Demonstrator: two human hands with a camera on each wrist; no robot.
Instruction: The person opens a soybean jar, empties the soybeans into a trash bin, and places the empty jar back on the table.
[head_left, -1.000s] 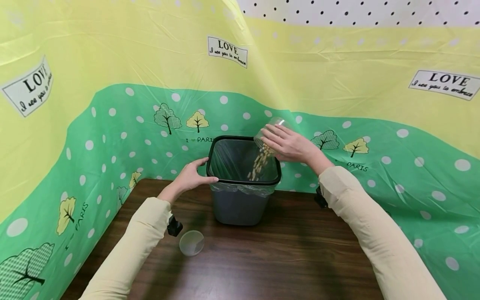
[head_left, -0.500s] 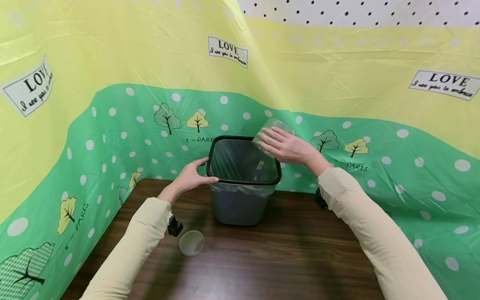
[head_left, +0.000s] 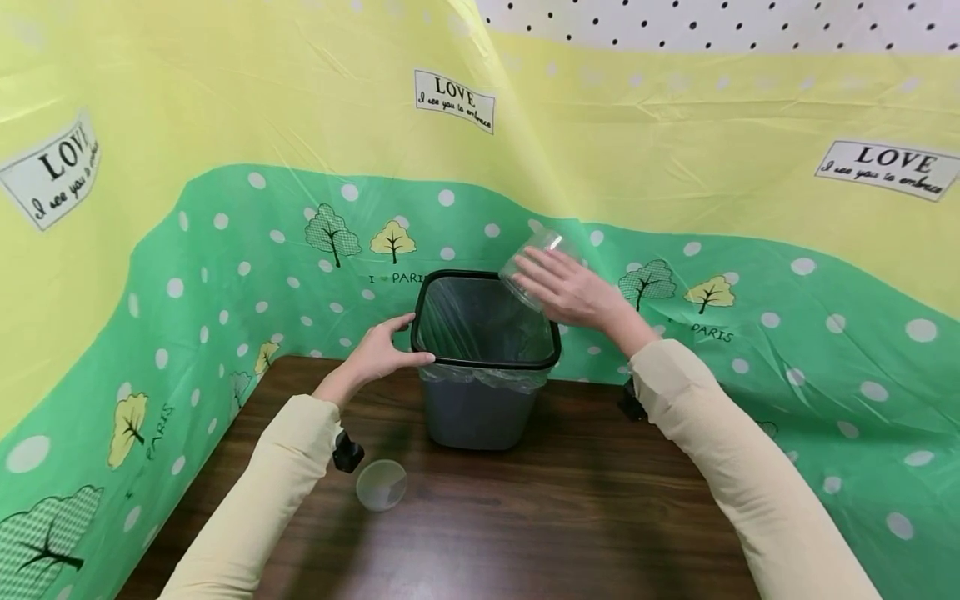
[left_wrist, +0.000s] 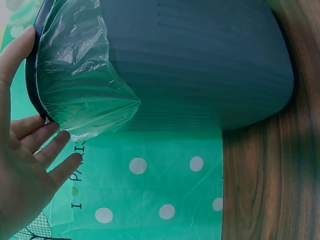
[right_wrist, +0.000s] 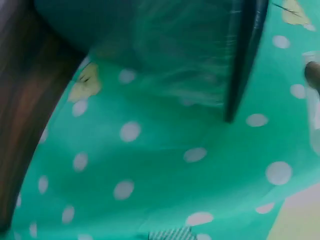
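A dark grey bin with a black rim stands on the table, lined with a clear plastic bag. At its left corner my left hand touches the rim with spread thumb and fingers; the left wrist view shows these fingers nearly straight. My right hand grips a clear plastic tub tilted over the bin's back right corner, its mouth toward the inside. No contents show in the tub. Only a fingertip and the tub's edge appear in the blurred right wrist view.
A round clear lid lies on the brown wooden table, left of and in front of the bin. A green and yellow printed sheet hangs behind and along the left side.
Small beige pieces were pouring from the tub into the bin; the stream thinned, and none falls now. The right hand has shifted slightly left with the tub. The left hand stays at the rim.
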